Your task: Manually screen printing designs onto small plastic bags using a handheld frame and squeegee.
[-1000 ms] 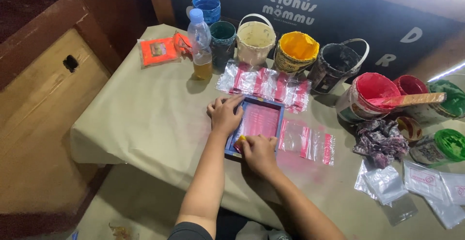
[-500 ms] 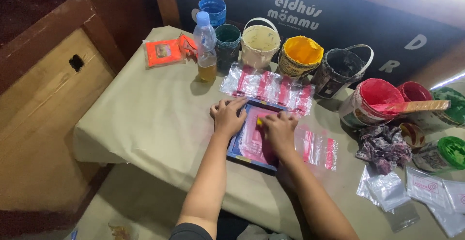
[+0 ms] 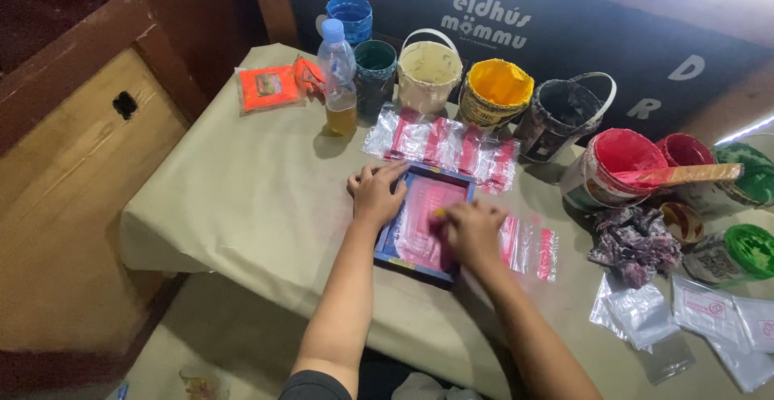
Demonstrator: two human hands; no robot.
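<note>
Both hands — left hand [image 3: 377,193], right hand [image 3: 472,231] — press flat, fingers spread, on the blue-framed pink screen [image 3: 419,224] beside clear red-striped packets [image 3: 442,143]

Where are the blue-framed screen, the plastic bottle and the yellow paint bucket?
blue-framed screen [image 3: 419,221]: head view, on its pink mesh.
plastic bottle [image 3: 339,77]: head view, on its clear middle.
yellow paint bucket [image 3: 500,84]: head view, on the yellow paint inside.
</note>
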